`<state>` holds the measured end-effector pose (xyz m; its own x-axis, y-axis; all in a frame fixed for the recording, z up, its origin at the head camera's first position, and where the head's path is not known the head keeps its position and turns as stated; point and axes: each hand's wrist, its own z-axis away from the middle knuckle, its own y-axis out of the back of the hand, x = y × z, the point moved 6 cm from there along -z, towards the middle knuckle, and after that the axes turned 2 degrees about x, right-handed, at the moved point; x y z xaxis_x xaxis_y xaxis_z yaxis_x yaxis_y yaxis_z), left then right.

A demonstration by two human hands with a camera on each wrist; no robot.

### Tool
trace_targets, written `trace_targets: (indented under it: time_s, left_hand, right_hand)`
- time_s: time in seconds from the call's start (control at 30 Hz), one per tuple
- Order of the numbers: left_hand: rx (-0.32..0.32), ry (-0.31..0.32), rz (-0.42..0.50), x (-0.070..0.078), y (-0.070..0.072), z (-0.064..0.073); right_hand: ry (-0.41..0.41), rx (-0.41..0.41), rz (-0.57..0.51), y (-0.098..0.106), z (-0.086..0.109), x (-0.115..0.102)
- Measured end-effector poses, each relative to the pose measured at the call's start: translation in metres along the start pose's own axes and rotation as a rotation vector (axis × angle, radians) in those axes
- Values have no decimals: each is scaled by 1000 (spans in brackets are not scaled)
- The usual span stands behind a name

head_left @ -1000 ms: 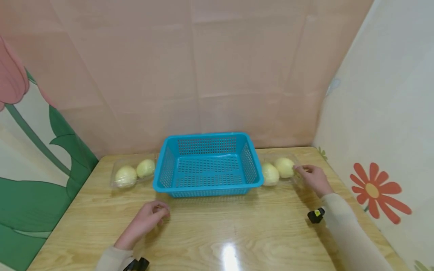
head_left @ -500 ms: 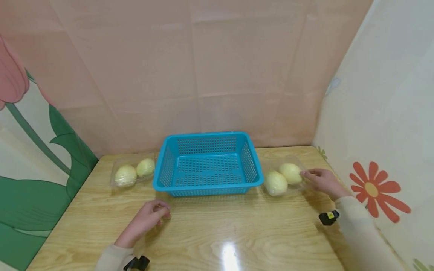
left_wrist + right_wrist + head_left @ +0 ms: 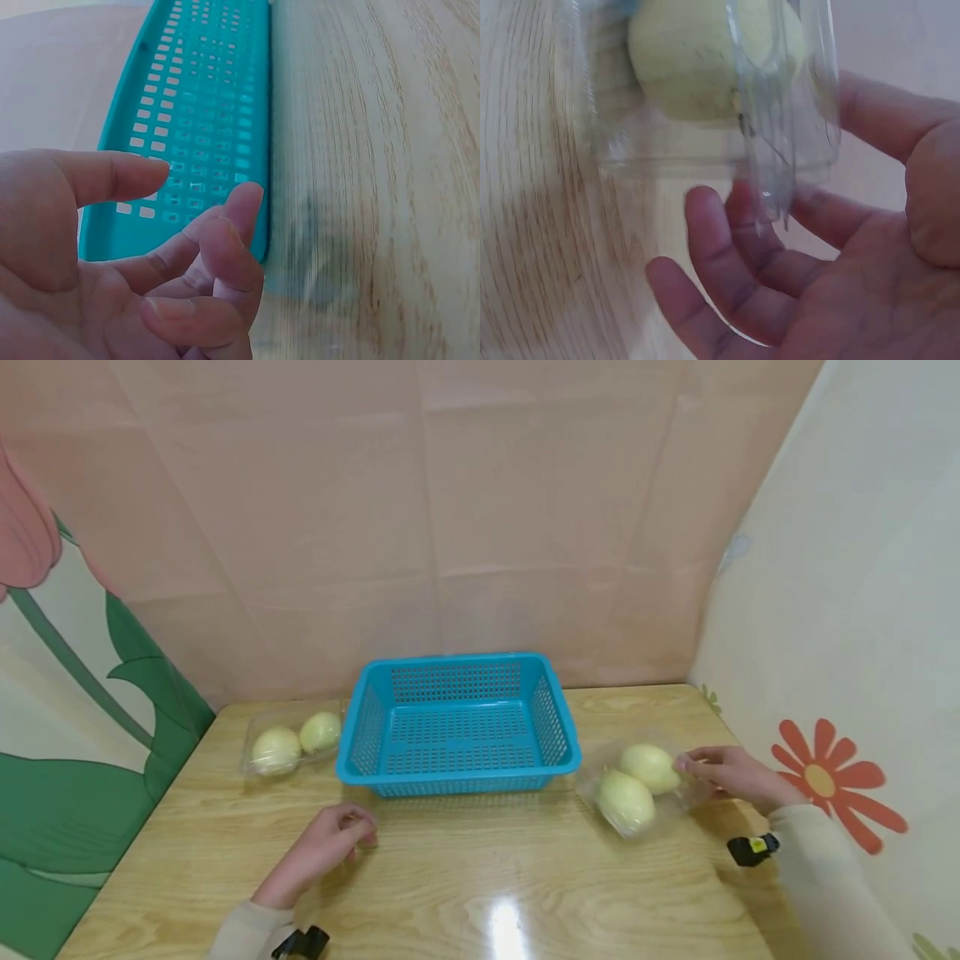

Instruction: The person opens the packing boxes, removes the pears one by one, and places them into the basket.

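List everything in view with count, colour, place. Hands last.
Basket: 1, blue, table's far side, middle
Left pack: 1, clear, left of the basket
Right pack: 1, clear, right of the basket
Round items: 4, pale yellow, two per pack
Table: 1, light wood, below everything
Backdrop: 1, pinkish, behind the table
Side walls: 2, pale with flower prints, left and right
Wrist devices: 2, black, one per wrist
Sleeves: 2, beige, on the forearms
Left hand: 1, before the basket's left end, holding nothing
Right hand: 1, gripping the right pack's edge
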<state>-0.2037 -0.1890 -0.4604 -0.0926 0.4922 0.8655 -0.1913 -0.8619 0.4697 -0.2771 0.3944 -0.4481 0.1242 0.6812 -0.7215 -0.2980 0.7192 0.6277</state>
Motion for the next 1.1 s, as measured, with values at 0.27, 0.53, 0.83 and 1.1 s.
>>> trace_targets:
  time_s: [0.27, 0.53, 0.83, 1.1]
  left_hand:
    - [-10, -13, -15, 0, -3, -2]
    - [-64, -53, 4, 4, -13, -3]
    - [-196, -98, 23, 10, -28, 2]
    - [-286, -131, 75, 11, -44, 9]
  right_hand:
    - [15, -105, 36, -9, 7, -11]
    - [64, -222, 86, -34, 18, -33]
    - [155, -321, 57, -73, 34, -74]
    - [153, -307, 132, -100, 44, -98]
